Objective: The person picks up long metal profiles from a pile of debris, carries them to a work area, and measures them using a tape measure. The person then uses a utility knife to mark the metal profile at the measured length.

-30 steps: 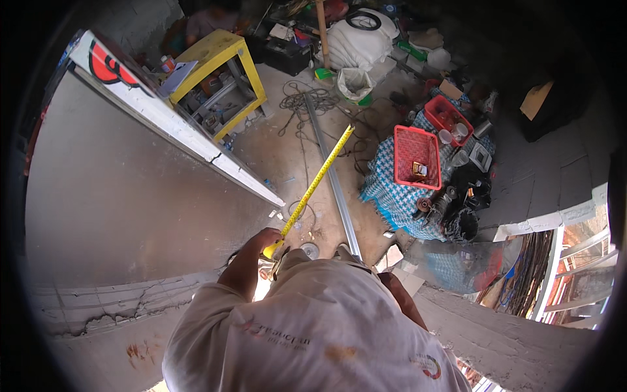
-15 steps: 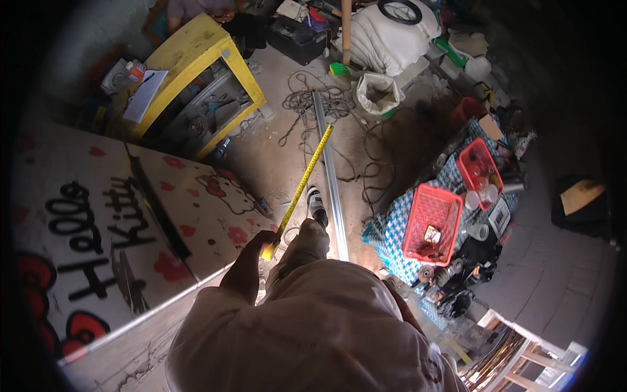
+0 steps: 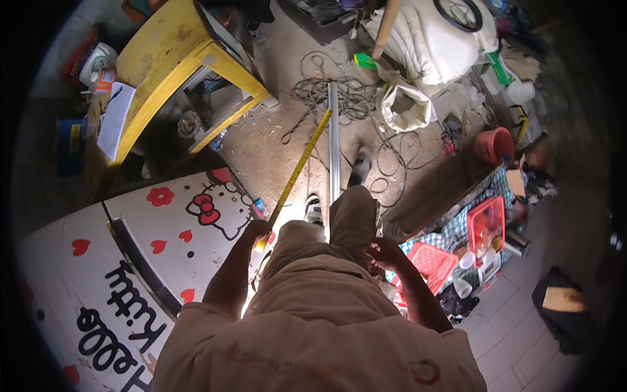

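My left hand (image 3: 257,232) is closed on a tape measure whose long yellow blade (image 3: 295,171) is pulled out and slants forward over the floor, its far tip near a silver metal bar (image 3: 333,130). The bar lies lengthwise on the floor ahead of my feet. My right hand (image 3: 382,253) hangs beside my right thigh with fingers loosely bent and apart, with nothing visible in it. To the left of my left hand is a white panel (image 3: 163,222) decorated with a cartoon cat, red shapes and black lettering.
A yellow table (image 3: 157,65) stands front left. Tangled cord (image 3: 313,91) lies across the floor. A white sack (image 3: 401,108), bundled white material (image 3: 434,49), a pink bucket (image 3: 491,147) and red baskets (image 3: 484,219) on checked cloth crowd the right side.
I have stepped forward and the view has turned: the yellow table is nearer and the cartoon panel has come into view. My right hand has emerged from behind my body. The tape stays extended.
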A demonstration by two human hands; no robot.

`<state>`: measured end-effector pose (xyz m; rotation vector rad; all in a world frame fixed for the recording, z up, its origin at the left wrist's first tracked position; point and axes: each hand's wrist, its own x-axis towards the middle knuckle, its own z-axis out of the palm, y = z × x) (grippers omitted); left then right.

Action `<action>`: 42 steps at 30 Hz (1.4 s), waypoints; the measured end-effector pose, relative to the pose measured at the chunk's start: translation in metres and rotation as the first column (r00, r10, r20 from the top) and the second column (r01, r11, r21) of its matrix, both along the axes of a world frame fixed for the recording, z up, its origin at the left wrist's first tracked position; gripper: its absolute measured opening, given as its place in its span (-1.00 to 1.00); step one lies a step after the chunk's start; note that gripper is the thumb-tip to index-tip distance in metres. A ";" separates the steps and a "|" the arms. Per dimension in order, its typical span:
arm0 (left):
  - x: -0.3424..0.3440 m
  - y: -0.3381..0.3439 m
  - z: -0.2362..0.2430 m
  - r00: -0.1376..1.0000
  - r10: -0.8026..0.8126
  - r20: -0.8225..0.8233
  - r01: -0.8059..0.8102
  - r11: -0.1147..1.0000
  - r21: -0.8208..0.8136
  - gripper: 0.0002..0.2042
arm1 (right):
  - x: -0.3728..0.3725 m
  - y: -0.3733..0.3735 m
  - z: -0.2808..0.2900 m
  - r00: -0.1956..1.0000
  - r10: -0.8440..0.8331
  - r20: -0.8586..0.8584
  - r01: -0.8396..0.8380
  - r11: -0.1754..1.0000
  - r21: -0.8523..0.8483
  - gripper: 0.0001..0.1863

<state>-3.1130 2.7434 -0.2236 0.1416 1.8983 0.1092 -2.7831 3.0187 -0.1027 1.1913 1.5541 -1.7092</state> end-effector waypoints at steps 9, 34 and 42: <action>-0.022 0.112 -0.003 0.923 0.282 -0.262 -0.297 0.954 -0.022 -0.68 | -0.088 0.207 -0.219 0.947 0.308 -0.096 -0.190 0.775 0.603 -0.61; -0.098 0.168 -0.063 0.933 0.238 -0.269 -0.302 0.926 -0.227 -0.86 | -0.466 0.325 -0.651 0.968 -0.007 0.250 -0.172 0.706 0.687 -0.51; -0.117 0.197 -0.061 0.922 0.258 -0.290 -0.326 0.920 -0.217 -0.84 | -0.469 0.327 -0.638 0.958 0.017 0.285 -0.194 0.772 0.605 -0.54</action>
